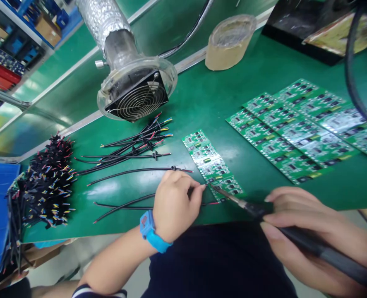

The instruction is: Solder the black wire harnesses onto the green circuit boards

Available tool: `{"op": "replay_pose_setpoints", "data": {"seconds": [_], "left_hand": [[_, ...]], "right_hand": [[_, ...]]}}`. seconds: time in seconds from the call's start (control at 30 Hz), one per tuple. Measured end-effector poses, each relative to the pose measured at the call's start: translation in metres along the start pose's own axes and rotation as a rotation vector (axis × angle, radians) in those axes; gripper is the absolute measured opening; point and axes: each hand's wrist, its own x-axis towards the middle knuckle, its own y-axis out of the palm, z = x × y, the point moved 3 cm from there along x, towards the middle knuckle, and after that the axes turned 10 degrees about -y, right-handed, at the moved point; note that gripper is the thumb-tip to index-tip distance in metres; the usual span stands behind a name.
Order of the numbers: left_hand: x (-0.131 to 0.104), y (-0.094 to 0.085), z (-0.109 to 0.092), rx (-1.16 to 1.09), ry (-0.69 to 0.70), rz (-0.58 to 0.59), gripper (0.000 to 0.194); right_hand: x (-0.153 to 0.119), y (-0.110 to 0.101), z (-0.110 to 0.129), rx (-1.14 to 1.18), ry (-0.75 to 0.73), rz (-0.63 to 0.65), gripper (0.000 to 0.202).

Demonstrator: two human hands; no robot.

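Note:
My left hand (pixel 178 198), with a blue watch (pixel 154 231) on its wrist, pinches the end of a black cable (pixel 136 200) at the lower part of a narrow green circuit board strip (pixel 209 165). My right hand (pixel 307 227) is closed around a black-handled soldering iron (pixel 254 210). The iron's metal tip meets the strip close to my left fingertips; whether it touches the wire is too small to tell. Another black cable (pixel 130 170) with a small black clip lies just above my left hand.
Several larger circuit panels (pixel 289 132) overlap at the right. A fan hood (pixel 136 93) stands over loose cables (pixel 130 149). A big cable pile (pixel 49 182) and a blue bin (pixel 0 215) are at the left. A tape roll (pixel 229 43) sits at the back.

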Motion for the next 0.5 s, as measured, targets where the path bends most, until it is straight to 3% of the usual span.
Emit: {"op": "replay_pose_setpoints", "data": {"seconds": [0.5], "left_hand": [[-0.0006,0.0057,-0.0028,0.030,-0.017,-0.020,0.014]], "right_hand": [[-0.0007,0.0041,-0.0034,0.011,0.038,0.027,0.009]]}}
